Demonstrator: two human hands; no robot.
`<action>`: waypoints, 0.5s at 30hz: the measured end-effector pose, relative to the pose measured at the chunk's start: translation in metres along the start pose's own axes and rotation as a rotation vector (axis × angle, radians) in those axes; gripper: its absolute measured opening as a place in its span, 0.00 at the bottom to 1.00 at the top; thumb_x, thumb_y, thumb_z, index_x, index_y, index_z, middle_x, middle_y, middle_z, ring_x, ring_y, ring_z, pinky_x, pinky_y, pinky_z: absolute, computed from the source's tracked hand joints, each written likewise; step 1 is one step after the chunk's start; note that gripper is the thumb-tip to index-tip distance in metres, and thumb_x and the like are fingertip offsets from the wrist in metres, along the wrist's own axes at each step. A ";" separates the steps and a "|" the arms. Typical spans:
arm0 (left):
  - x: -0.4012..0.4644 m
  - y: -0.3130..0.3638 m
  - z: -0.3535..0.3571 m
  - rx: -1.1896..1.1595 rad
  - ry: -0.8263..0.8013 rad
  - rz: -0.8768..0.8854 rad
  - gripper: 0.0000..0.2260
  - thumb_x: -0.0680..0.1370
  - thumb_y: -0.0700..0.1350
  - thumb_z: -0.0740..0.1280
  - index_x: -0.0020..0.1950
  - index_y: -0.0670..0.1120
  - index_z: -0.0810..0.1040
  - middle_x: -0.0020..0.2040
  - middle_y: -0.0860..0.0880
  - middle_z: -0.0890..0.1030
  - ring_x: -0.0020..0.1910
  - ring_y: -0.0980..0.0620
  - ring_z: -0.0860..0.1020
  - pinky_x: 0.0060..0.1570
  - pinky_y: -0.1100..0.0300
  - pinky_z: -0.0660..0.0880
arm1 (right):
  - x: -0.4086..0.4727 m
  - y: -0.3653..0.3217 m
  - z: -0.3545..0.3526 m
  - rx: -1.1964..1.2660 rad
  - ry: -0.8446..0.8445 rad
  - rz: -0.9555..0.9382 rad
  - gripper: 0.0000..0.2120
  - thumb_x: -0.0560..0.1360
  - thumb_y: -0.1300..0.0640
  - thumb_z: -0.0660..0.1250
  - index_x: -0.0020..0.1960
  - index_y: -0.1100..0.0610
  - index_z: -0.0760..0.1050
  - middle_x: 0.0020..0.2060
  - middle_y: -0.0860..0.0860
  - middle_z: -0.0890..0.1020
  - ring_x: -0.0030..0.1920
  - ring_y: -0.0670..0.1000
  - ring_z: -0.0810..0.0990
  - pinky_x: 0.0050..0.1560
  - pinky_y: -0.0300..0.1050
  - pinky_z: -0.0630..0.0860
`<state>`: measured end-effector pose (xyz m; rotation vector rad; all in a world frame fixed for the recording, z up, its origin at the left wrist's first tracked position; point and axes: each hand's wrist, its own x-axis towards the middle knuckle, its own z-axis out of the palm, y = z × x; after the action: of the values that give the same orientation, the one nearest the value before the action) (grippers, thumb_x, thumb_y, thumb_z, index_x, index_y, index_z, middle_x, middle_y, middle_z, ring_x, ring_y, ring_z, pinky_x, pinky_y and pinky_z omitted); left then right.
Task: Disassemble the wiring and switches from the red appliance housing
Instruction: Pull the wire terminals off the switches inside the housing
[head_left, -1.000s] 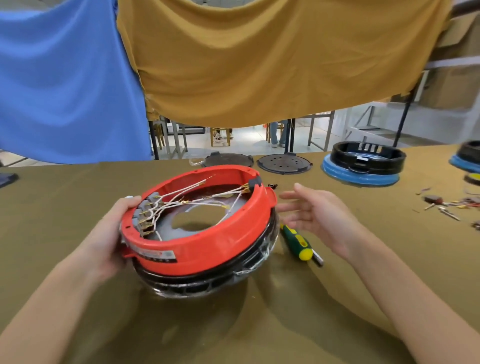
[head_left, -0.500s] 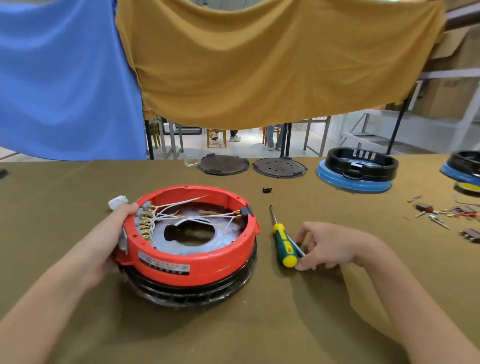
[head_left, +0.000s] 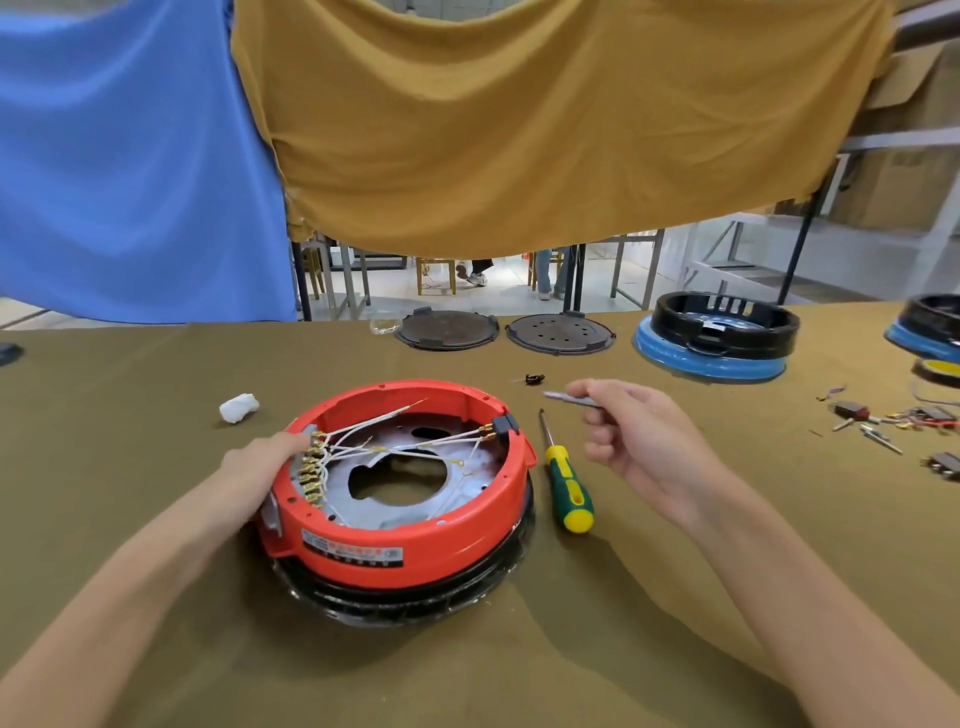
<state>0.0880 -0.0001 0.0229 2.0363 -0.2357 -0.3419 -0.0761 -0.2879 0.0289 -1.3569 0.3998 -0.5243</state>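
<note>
Steadying the red housing (head_left: 405, 530) at mid-table, the left hand (head_left: 260, 467) presses fingers against its rim beside the wired switches (head_left: 311, 467) — likely bracing it. The right hand (head_left: 639, 436) pinches a thin metal tool (head_left: 569, 399) — the screwdriver (head_left: 566, 483) lies alongside.

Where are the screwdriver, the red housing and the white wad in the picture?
screwdriver (head_left: 570, 491): head view, on its green handle.
red housing (head_left: 441, 540): head view, on its near outer wall.
white wad (head_left: 239, 407): head view, on its middle.
</note>
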 end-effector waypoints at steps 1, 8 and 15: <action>0.003 -0.002 -0.002 -0.015 0.001 0.006 0.22 0.81 0.54 0.60 0.33 0.41 0.76 0.30 0.36 0.76 0.25 0.45 0.73 0.34 0.55 0.68 | -0.002 0.001 0.004 0.106 -0.050 -0.004 0.09 0.82 0.56 0.64 0.54 0.61 0.80 0.32 0.50 0.75 0.29 0.45 0.73 0.29 0.37 0.74; 0.011 -0.008 -0.006 0.035 0.016 0.008 0.12 0.77 0.53 0.64 0.41 0.46 0.76 0.25 0.47 0.78 0.22 0.50 0.76 0.31 0.57 0.67 | -0.006 0.005 0.020 0.524 -0.065 0.044 0.17 0.80 0.48 0.64 0.48 0.61 0.83 0.30 0.51 0.76 0.28 0.45 0.73 0.27 0.37 0.74; 0.007 -0.006 -0.001 0.029 0.056 0.162 0.14 0.80 0.56 0.65 0.59 0.48 0.79 0.45 0.49 0.85 0.45 0.48 0.82 0.50 0.53 0.74 | -0.009 0.013 0.028 0.348 -0.060 0.028 0.11 0.78 0.53 0.68 0.48 0.60 0.82 0.36 0.54 0.82 0.34 0.48 0.81 0.34 0.39 0.80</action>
<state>0.0952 0.0012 0.0169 2.0361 -0.3708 -0.1817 -0.0665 -0.2582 0.0209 -1.0271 0.2631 -0.5030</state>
